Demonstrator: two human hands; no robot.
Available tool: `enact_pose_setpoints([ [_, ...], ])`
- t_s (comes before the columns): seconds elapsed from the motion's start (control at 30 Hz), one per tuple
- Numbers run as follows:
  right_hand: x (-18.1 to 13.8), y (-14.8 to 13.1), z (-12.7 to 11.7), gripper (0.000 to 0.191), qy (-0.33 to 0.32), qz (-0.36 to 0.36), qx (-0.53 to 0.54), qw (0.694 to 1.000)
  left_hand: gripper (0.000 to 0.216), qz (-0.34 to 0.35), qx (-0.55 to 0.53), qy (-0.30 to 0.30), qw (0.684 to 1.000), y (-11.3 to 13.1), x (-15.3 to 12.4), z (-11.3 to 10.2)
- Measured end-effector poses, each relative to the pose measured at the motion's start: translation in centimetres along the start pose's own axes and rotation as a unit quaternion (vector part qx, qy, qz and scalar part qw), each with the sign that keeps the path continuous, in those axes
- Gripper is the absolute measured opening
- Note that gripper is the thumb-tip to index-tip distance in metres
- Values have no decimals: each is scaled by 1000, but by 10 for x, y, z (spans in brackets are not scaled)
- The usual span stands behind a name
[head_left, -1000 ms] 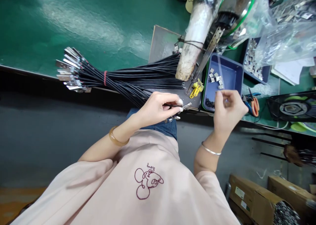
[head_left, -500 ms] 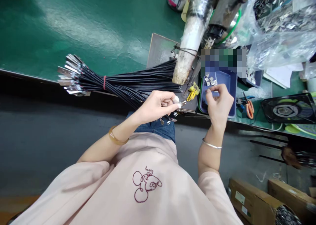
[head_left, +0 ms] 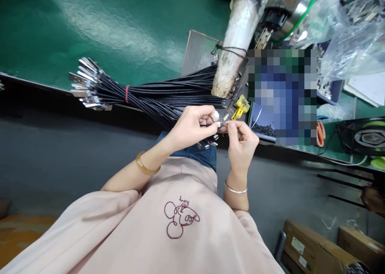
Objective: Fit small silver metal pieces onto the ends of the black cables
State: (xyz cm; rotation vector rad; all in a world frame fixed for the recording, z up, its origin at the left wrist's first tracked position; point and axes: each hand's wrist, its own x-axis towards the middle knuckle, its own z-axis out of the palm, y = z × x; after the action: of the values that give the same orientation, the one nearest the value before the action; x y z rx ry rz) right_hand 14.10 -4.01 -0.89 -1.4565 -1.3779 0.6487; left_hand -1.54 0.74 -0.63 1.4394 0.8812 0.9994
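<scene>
Our left hand [head_left: 192, 125] pinches a black cable [head_left: 205, 125] near its end | our right hand [head_left: 243, 142]: fingers pressed together at its tip, any held piece too small to tell | banded cable bundle [head_left: 156, 94] along our bench [head_left: 114, 29] edge

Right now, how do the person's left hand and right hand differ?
The left hand has white coverings on its fingers; the right hand shows none. The left hand's wrist wears a thick tan bangle, the right hand's a thin silver bracelet. Both hands angle inward, their fingers close together.
</scene>
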Motion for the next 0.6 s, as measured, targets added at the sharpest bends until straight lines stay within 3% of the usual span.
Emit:
enact_pose_setpoints([
  [0.27, -1, -1, 2, 21, -16, -28, -46, 998, 10, 9, 16, -1, 1000, -1, 0, 0],
  [0.4, -1, -2, 3, 25, 5, -97, -137, 986, 10, 18, 33, -22, 999, 0, -1, -3],
  [0.5, 0, -4, 1, 30, 44, -130, -169, 976, 6, 12, 24, -48, 999, 1, -2, -7],
  [0.6, -1, -9, -5, 17, 142, -129, -76, 978, 9, 8, 9, -37, 999, 1, -4, -7],
])
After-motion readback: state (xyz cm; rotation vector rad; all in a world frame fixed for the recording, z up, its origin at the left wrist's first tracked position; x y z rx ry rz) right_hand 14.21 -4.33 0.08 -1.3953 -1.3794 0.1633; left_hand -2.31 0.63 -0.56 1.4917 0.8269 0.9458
